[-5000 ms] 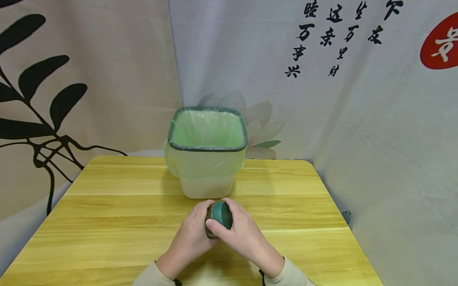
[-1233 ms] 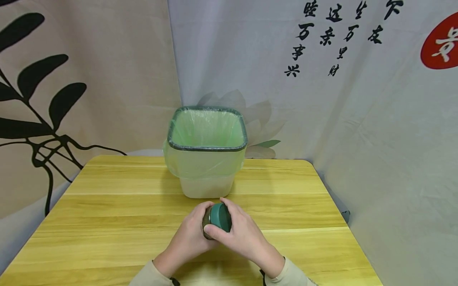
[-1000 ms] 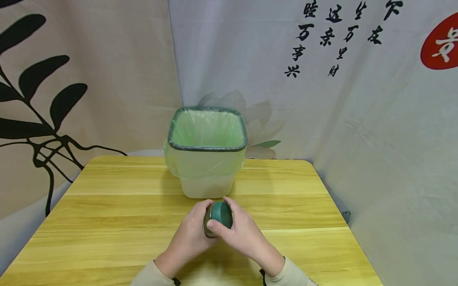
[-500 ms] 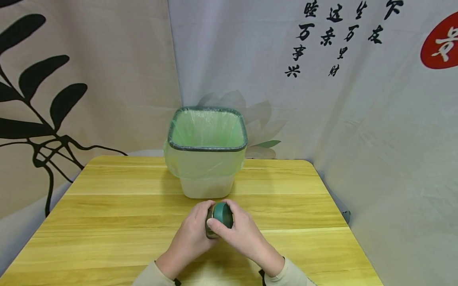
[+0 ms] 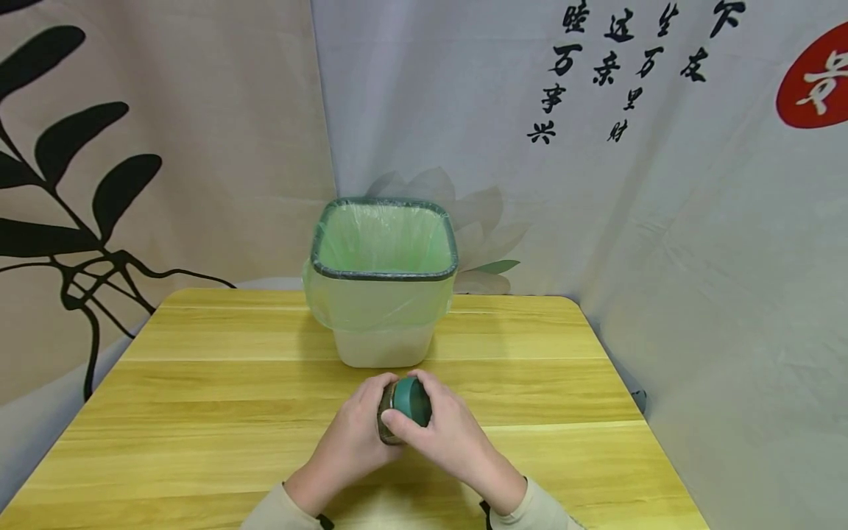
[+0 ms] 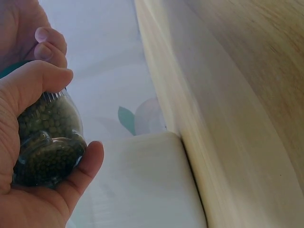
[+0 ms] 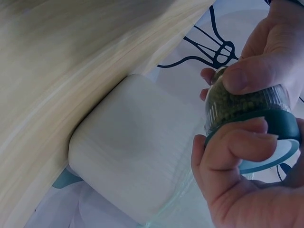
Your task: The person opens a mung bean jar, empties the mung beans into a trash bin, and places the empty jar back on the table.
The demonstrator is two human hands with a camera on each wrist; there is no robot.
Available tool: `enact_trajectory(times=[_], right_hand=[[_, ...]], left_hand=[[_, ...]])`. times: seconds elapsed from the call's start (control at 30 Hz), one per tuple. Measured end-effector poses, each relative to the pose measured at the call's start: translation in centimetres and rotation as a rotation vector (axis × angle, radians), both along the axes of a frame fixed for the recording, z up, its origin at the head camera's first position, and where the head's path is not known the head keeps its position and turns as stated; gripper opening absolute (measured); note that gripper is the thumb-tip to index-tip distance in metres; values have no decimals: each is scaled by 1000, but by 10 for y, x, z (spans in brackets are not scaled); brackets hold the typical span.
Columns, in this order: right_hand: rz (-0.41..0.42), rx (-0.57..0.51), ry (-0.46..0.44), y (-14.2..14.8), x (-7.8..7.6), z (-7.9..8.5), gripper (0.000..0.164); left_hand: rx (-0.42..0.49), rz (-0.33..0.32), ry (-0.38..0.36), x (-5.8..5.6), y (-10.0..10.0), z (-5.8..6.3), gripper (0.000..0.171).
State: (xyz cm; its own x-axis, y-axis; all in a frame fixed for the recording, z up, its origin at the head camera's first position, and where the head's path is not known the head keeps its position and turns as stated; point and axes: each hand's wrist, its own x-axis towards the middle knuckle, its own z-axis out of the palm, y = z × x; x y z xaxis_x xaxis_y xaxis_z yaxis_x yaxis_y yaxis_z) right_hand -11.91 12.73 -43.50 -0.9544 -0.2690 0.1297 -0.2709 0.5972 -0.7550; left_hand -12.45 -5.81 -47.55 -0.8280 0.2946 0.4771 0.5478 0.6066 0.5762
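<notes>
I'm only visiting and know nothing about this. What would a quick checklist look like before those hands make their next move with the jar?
1. Left hand steadies the jar: ok, thumb and fingers are wrapped round its body.
2. Right hand has the lid: ok, fingers and thumb curl round it.
3. Lid screwed tight: cannot tell; it sits on the jar, but tightness doesn't show.
4. Jar upright, in case the contents could spill: not ok; it is tilted, lid toward the right hand.
5. Bin standing upright on the table: ok.
6. Liner folded over the bin's rim: ok.
</notes>
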Motion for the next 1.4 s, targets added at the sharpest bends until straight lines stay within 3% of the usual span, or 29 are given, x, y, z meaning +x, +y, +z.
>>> enact_trajectory(times=[0.37,0.77,0.87,1.13,1.4], right_hand=[[18,27,52,2,0,-1,65],[2,61,71,1,2,-3,74],[-18,74,78,0,2,-4,76],[-67,108,146,-4,4,-7,75],[-117,62,119,-7,3,-9,58]], left_hand=[[18,1,-103,1,0,3,86],[26,12,-102,3,1,3,89],[28,41,-71,4,3,2,88],[3,119,107,7,14,-3,86],[7,111,72,11,18,-2,89]])
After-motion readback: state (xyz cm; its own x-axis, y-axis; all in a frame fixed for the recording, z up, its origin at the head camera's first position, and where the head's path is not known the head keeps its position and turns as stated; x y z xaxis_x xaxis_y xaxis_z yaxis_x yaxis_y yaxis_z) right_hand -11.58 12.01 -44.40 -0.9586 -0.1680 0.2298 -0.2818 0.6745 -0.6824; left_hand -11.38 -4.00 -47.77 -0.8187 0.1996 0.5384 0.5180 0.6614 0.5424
